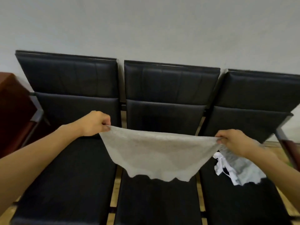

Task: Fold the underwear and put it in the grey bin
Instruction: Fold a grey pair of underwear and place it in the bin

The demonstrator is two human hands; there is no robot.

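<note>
A pale grey underwear (pixel 155 153) of thin, lacy cloth is held spread in the air above a row of three black padded seats (pixel 71 184). Its upper edge is stretched nearly taut between the two hands, sagging slightly in the middle, while the body narrows downward to a wavy lower hem hanging at about 6 o'clock from the stretched edge. The garment is seen in front of the middle seat; whether its hem touches the cushion cannot be told.

The left hand (pixel 94 123) is clenched on the upper left corner of the cloth, the corner being pinched between thumb and curled fingers at about 9 o'clock from the garment's centre. The right hand (pixel 232 140) is closed in the same manner on the upper right corner, at about 3 o'clock. Both forearms are extended from the lower corners of the view.

On the right-hand seat, at about 4 o'clock from the held garment, a small heap of white and grey clothes (pixel 235 168) is laid, partly hidden under the right wrist. A reddish-brown cabinet (pixel 11 111) is seen at the far left, and a plain light wall (pixel 146 26) is seen behind the seat backs.
</note>
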